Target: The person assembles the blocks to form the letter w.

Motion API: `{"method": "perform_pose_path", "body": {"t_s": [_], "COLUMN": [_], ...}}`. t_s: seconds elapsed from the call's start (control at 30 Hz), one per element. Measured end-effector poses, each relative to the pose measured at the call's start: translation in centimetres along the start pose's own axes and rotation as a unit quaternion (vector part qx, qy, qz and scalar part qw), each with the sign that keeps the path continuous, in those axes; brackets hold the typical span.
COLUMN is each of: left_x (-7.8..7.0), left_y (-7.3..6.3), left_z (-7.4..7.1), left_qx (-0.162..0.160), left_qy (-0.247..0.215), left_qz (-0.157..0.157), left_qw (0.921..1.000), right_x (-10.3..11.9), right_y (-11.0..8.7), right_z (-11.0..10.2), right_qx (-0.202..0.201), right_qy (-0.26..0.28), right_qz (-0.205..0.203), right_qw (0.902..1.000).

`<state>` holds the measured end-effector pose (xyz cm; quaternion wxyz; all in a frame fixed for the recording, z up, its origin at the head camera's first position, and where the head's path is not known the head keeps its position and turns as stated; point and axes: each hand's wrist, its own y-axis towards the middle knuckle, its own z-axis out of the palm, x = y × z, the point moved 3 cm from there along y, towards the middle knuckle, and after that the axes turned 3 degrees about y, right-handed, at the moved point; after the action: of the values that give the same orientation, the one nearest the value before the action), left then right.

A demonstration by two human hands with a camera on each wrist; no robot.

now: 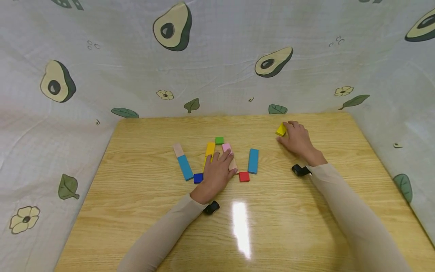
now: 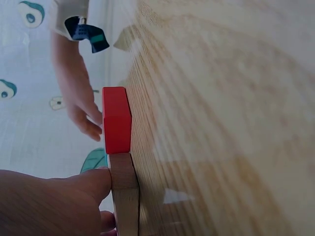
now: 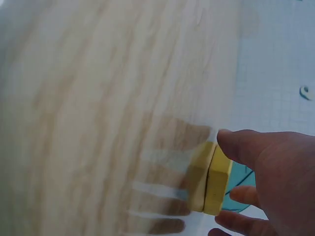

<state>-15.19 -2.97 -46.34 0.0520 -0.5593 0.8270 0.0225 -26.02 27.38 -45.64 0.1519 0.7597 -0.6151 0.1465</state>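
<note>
My left hand rests over the middle of a block arrangement, fingers spread over a pink block and a plain wooden block. Its thumb touches the wooden block's side, next to a red block. Under that hand, yellow-orange blocks are partly hidden. Farther right, my right hand reaches around a yellow triangular block lying on the table. In the right wrist view the thumb is right at one corner of this yellow block, with the other fingers extended near its opposite end.
Beside the left hand are a dark blue block, a long blue block and a pale block. A green block lies behind, another blue block to the right. Avocado-print cloth borders the wooden table.
</note>
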Motion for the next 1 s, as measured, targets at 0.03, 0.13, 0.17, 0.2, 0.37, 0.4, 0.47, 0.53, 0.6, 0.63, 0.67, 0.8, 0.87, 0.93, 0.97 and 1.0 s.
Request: {"method": "perform_pose_path", "body": {"t_s": [0.03, 0.13, 0.17, 0.2, 0.37, 0.4, 0.47, 0.53, 0.6, 0.63, 0.67, 0.8, 0.87, 0.93, 0.97, 1.0], "left_x": [0.0, -0.1, -0.1, -0.1, -0.1, -0.1, 0.0, 0.0, 0.0, 0.0, 0.0, 0.0, 0.0, 0.0, 0.0, 0.0], "left_y": [0.0, 0.0, 0.0, 0.0, -0.1, -0.1, -0.1, -0.1, 0.0, 0.0, 0.0, 0.0, -0.1, -0.1, -0.2, -0.2], "left_z": [0.0, 0.0, 0.0, 0.0, -0.1, -0.1, -0.1, -0.1, 0.0, 0.0, 0.0, 0.0, 0.0, 0.0, 0.0, -0.1], "left_qx": [0.001, -0.001, -0.002, -0.003, -0.007, -0.008, -0.008, -0.009, -0.009, -0.01, -0.01, -0.008, -0.01, -0.018, -0.022, -0.026], "left_qy": [0.0, 0.003, 0.006, 0.008, 0.014, 0.013, 0.012, 0.011, 0.012, 0.012, 0.013, 0.015, 0.015, 0.015, 0.014, 0.013], "left_qz": [0.0, 0.0, 0.001, 0.001, 0.001, 0.001, 0.001, 0.002, 0.003, 0.003, 0.002, 0.0, 0.001, 0.003, 0.004, 0.005], "left_qw": [1.0, 1.0, 1.0, 1.0, 0.9999, 0.9999, 0.9999, 0.9999, 0.9999, 0.9999, 0.9999, 0.9998, 0.9998, 0.9997, 0.9997, 0.9996], "right_x": [-0.1, -0.1, -0.2, -0.2, 0.1, 0.2, 0.6, 1.1, 1.7, 2.1, 2.4, 3.8, 4.4, 5.0, 5.3, 5.5], "right_y": [0.1, 0.4, 0.5, 0.6, 0.8, 0.8, 0.8, 0.8, 0.8, 0.8, 0.8, 0.8, 0.7, 0.5, 0.5, 0.4], "right_z": [0.0, 0.0, 0.0, 0.0, 0.1, 0.1, 0.3, 0.5, 0.8, 0.9, 1.1, 1.7, 2.1, 2.3, 2.5, 2.6], "right_qx": [0.002, 0.004, 0.003, 0.002, -0.008, -0.009, -0.01, -0.008, -0.003, 0.0, 0.005, 0.027, 0.035, 0.04, 0.041, 0.041], "right_qy": [-0.002, -0.004, -0.005, -0.005, -0.004, -0.001, 0.008, 0.021, 0.032, 0.036, 0.038, 0.043, 0.044, 0.046, 0.047, 0.048], "right_qz": [0.002, 0.01, 0.012, 0.013, 0.007, 0.005, 0.0, -0.007, -0.018, -0.025, -0.032, -0.056, -0.065, -0.077, -0.083, -0.088], "right_qw": [1.0, 0.9999, 0.9999, 0.9999, 0.9999, 0.9999, 0.9999, 0.9997, 0.9993, 0.999, 0.9988, 0.9971, 0.9963, 0.9952, 0.9946, 0.9941]}}
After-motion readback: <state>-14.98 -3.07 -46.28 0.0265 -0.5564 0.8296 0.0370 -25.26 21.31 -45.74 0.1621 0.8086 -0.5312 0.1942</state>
